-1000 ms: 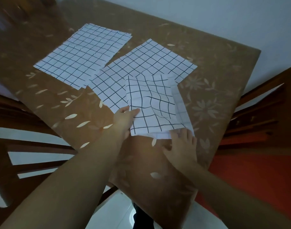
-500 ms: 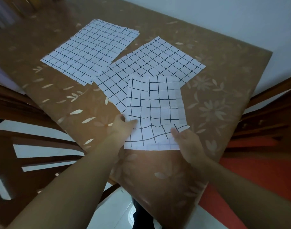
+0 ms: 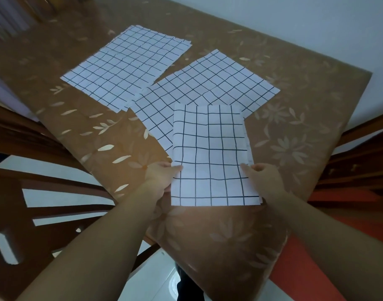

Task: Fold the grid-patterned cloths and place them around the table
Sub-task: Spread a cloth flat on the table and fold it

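Note:
A folded white cloth with a black grid [image 3: 210, 153] lies near the table's front corner. My left hand [image 3: 160, 175] pinches its left edge with the thumb on top. At the cloth's right edge my right hand [image 3: 261, 177] grips it the same way. Its far end overlaps a second, unfolded grid cloth [image 3: 205, 83] spread flat behind it. A third grid cloth [image 3: 127, 68] lies flat further back on the left.
The table [image 3: 294, 131] wears a brown covering with pale leaf and flower prints. Dark wooden chairs stand at the left [image 3: 45, 192] and at the right [image 3: 359, 161]. A pale wall rises behind the table's far edge.
The folded cloth has slid toward me and flattened out. Both hands moved from its near corners to its side edges and now pinch them.

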A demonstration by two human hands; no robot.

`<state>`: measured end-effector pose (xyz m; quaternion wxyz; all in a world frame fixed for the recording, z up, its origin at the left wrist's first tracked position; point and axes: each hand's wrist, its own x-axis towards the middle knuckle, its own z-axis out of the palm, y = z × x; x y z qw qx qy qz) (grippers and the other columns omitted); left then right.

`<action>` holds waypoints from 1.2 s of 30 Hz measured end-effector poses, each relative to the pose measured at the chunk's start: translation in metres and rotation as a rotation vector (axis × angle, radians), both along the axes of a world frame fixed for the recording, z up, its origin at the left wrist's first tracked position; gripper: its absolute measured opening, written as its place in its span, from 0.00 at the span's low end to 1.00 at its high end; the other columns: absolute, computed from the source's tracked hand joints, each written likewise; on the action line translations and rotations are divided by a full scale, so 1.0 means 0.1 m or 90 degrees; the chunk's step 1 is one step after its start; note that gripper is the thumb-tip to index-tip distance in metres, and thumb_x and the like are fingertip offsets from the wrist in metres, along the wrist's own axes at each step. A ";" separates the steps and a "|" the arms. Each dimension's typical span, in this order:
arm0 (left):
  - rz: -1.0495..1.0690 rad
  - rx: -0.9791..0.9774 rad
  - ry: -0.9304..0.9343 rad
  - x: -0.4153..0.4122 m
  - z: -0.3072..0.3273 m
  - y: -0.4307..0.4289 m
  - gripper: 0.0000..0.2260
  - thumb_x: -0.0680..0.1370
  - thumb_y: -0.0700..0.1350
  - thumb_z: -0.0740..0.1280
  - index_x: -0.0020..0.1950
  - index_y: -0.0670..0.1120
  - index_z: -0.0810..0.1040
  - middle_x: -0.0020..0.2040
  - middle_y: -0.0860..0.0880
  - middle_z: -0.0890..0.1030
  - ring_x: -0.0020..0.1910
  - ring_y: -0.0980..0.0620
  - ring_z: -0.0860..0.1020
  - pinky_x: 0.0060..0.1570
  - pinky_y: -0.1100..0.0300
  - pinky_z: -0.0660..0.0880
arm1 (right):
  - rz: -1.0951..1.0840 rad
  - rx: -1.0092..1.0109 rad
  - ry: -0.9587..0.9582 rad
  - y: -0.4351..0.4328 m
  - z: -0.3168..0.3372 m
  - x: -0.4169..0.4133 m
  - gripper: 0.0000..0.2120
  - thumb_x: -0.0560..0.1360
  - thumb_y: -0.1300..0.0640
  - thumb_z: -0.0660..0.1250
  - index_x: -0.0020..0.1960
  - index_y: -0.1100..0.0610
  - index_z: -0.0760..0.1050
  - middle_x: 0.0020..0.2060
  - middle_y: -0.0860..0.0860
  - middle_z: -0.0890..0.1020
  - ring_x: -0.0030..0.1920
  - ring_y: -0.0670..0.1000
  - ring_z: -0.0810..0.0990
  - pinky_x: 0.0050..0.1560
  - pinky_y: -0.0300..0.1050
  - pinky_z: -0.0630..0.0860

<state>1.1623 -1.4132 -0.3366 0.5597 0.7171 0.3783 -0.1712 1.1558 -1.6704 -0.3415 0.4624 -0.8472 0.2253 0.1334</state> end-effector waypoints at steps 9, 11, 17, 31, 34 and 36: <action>-0.027 0.008 0.015 0.07 -0.07 -0.01 0.21 0.69 0.52 0.78 0.55 0.43 0.79 0.38 0.46 0.78 0.34 0.50 0.76 0.45 0.50 0.82 | 0.061 -0.166 -0.036 -0.04 -0.06 0.16 0.13 0.76 0.54 0.62 0.39 0.61 0.76 0.29 0.52 0.77 0.30 0.50 0.72 0.32 0.43 0.70; -0.036 0.028 0.019 0.09 -0.07 -0.02 0.17 0.68 0.52 0.79 0.48 0.45 0.78 0.35 0.48 0.76 0.31 0.51 0.74 0.45 0.52 0.81 | 0.058 -0.173 -0.030 -0.06 -0.06 0.17 0.13 0.77 0.53 0.62 0.38 0.60 0.75 0.30 0.53 0.77 0.30 0.50 0.72 0.31 0.42 0.69; -0.093 0.093 0.027 0.12 -0.07 -0.06 0.20 0.66 0.52 0.80 0.34 0.47 0.69 0.32 0.47 0.69 0.29 0.49 0.68 0.38 0.56 0.75 | 0.060 -0.183 -0.028 -0.11 -0.08 0.19 0.13 0.77 0.53 0.62 0.38 0.59 0.74 0.31 0.53 0.78 0.30 0.50 0.73 0.30 0.41 0.67; -0.434 0.531 -0.190 -0.02 0.08 -0.18 0.16 0.72 0.55 0.71 0.37 0.51 0.65 0.36 0.54 0.71 0.44 0.48 0.74 0.45 0.54 0.69 | 0.125 -0.269 0.017 -0.10 0.03 0.16 0.12 0.77 0.45 0.60 0.48 0.55 0.71 0.40 0.50 0.79 0.39 0.51 0.77 0.37 0.44 0.70; -0.552 0.621 -0.379 -0.07 -0.02 -0.32 0.11 0.76 0.58 0.66 0.48 0.51 0.73 0.47 0.52 0.73 0.55 0.47 0.72 0.55 0.53 0.66 | 0.233 -0.457 -0.025 -0.06 0.08 0.17 0.24 0.77 0.39 0.58 0.64 0.55 0.66 0.59 0.55 0.72 0.55 0.57 0.75 0.50 0.51 0.73; -0.640 0.621 -0.369 -0.08 -0.11 -0.42 0.19 0.79 0.61 0.59 0.65 0.54 0.71 0.65 0.49 0.71 0.70 0.45 0.64 0.70 0.49 0.58 | 0.349 -0.551 -0.151 0.03 0.05 0.19 0.27 0.78 0.40 0.55 0.72 0.53 0.62 0.69 0.57 0.66 0.65 0.59 0.69 0.59 0.55 0.70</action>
